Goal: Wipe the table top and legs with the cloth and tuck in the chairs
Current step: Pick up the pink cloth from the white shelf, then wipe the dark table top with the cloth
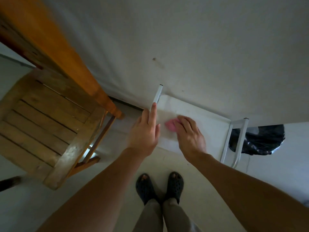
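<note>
Fingers [184,122] on pink cloth [170,125]

Right hand [189,133] hides most of the pink cloth [170,125], perhaps bunched.

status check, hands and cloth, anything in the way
Right hand pressing pink cloth on white table top. Left hand open, flat at the table edge. Wooden chair close on the left, not tucked in.
</note>
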Demonstrator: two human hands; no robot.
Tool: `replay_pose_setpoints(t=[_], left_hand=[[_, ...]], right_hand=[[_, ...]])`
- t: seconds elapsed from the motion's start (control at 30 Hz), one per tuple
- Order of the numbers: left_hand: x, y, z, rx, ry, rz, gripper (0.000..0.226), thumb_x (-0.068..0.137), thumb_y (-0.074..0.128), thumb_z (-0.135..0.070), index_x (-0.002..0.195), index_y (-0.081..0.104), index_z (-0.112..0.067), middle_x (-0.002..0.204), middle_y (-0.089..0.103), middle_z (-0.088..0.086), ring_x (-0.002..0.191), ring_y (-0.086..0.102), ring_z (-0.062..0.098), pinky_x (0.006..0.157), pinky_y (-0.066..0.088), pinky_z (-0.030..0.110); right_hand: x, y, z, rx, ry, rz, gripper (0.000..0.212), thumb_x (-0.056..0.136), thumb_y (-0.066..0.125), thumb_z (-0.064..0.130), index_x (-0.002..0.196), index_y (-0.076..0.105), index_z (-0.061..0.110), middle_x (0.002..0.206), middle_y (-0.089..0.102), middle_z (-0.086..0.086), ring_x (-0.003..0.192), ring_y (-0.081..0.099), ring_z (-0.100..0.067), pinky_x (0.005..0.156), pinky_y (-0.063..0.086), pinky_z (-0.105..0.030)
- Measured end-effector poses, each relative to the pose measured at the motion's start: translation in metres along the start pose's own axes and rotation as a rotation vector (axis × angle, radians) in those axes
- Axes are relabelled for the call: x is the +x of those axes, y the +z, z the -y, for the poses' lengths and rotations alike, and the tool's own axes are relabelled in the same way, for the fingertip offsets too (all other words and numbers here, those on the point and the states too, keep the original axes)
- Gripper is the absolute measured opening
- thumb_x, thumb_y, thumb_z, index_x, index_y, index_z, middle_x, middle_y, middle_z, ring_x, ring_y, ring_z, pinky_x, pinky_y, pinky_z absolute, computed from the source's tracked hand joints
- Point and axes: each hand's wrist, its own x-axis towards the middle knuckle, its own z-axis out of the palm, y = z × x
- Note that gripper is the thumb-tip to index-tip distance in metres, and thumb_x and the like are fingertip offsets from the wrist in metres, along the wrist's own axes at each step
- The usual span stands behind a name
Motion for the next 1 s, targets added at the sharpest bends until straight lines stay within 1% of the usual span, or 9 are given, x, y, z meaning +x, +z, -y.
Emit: replay_pose_setpoints(t=[0.13,0.3,0.4,0.53,0.57,0.67,0.77,0.9,1.0], left_hand=[[-0.013,-0.037,-0.012,0.038,-0.112,0.159,0.058,0.096,0.031,-0.04,0.146,0.029,-0.008,0.124,0.05,0.013,0.106,0.051,0.028,0.084,0.045,0.039],[-0.076,-0.115,-0.043,0.065,-0.247,0.168,0.035,0.1,0.029,-0.038,0.122,0.047,-0.018,0.113,0.052,0.002,0.103,0.05,0.02,0.083,0.039,0.031],[-0.132,-0.152,-0.062,0.069,-0.332,0.059,0.038,0.099,0.026,-0.042,0.11,0.054,-0.019,0.1,0.056,0.0,0.093,0.055,0.02,0.076,0.041,0.031],[-0.216,-0.204,-0.093,0.038,-0.482,-0.081,0.054,0.096,0.015,-0.048,0.116,0.057,-0.02,0.104,0.06,-0.001,0.093,0.057,0.016,0.076,0.044,0.028],[-0.239,-0.218,-0.101,0.03,-0.531,-0.122,0.053,0.096,0.017,-0.047,0.115,0.057,-0.019,0.105,0.06,-0.001,0.094,0.057,0.016,0.075,0.042,0.026],[-0.31,-0.251,-0.119,0.047,-0.721,-0.212,0.046,0.098,0.025,-0.044,0.124,0.054,-0.019,0.115,0.056,-0.002,0.103,0.054,0.017,0.082,0.04,0.026],[-0.387,-0.263,-0.13,0.053,-0.93,-0.308,0.043,0.099,0.027,-0.044,0.117,0.057,-0.018,0.11,0.057,-0.002,0.096,0.054,0.017,0.076,0.037,0.024],[-0.485,-0.258,-0.144,0.026,-1.225,-0.414,0.056,0.091,0.019,-0.052,0.105,0.061,-0.019,0.098,0.058,-0.001,0.087,0.057,0.018,0.077,0.049,0.033],[-0.548,-0.242,-0.154,-0.001,-1.434,-0.488,0.042,0.098,0.028,-0.047,0.111,0.058,-0.021,0.104,0.056,-0.004,0.092,0.054,0.013,0.083,0.045,0.028]], right_hand=[[-0.004,-0.033,-0.001,0.061,0.03,0.155,0.048,0.076,0.072,-0.007,0.115,0.068,0.021,0.115,0.067,0.001,0.1,0.063,-0.024,0.067,0.061,-0.04],[-0.027,-0.101,0.024,0.093,-0.024,0.232,0.05,0.079,0.075,0.001,0.121,0.061,0.023,0.112,0.067,0.0,0.096,0.064,-0.02,0.078,0.06,-0.035],[-0.045,-0.139,0.048,0.073,-0.167,0.324,0.054,0.078,0.078,0.01,0.127,0.057,0.023,0.117,0.065,0.003,0.098,0.062,-0.015,0.081,0.058,-0.029],[-0.055,-0.174,0.083,0.124,-0.426,0.344,0.043,0.076,0.081,0.018,0.114,0.064,0.022,0.098,0.069,0.0,0.078,0.067,-0.017,0.061,0.06,-0.029],[-0.057,-0.184,0.098,0.132,-0.502,0.324,0.026,0.09,0.067,0.027,0.115,0.065,0.021,0.098,0.07,-0.002,0.078,0.068,-0.019,0.061,0.06,-0.031],[-0.063,-0.21,0.154,0.193,-0.702,0.285,0.058,0.102,0.019,0.052,0.118,0.066,0.022,0.105,0.069,0.0,0.086,0.067,-0.021,0.067,0.061,-0.036],[-0.076,-0.222,0.218,0.209,-0.915,0.268,0.059,0.102,0.023,0.051,0.113,0.069,0.016,0.102,0.068,-0.006,0.084,0.067,-0.027,0.061,0.059,-0.036],[-0.119,-0.236,0.31,0.201,-1.156,0.301,0.027,0.092,0.062,0.019,0.117,0.064,0.012,0.102,0.067,-0.012,0.078,0.067,-0.029,0.059,0.056,-0.033],[-0.163,-0.232,0.373,0.227,-1.363,0.337,0.035,0.093,0.049,0.03,0.113,0.067,0.008,0.1,0.068,-0.012,0.08,0.066,-0.026,0.066,0.056,-0.034]])
